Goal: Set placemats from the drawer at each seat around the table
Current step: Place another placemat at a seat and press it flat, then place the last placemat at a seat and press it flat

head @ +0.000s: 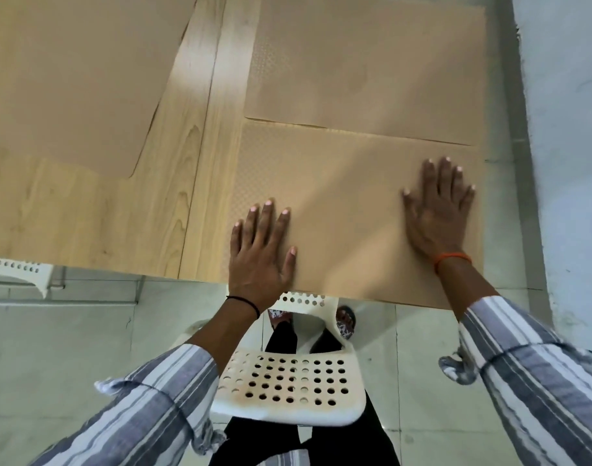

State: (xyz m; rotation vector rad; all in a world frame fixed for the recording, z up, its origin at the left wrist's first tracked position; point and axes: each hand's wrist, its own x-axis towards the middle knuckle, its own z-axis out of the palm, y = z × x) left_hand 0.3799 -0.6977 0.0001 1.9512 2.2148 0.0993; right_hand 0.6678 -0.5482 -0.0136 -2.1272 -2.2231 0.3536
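Observation:
A tan placemat (348,210) lies at the near edge of the light wooden table (187,183), in front of a white perforated chair (288,388). My left hand (259,253) rests flat on its left part, fingers spread. My right hand (439,210) lies flat on its right part, fingers apart. Neither hand grips anything. A second tan placemat (365,65) sits just beyond, its near edge overlapping the first. A third tan placemat (72,75) lies on the left side of the table.
The table's near edge runs across the view, with grey floor tiles (69,348) below. Part of another white perforated chair (15,269) shows at the left. A pale wall (567,129) stands close along the table's right side.

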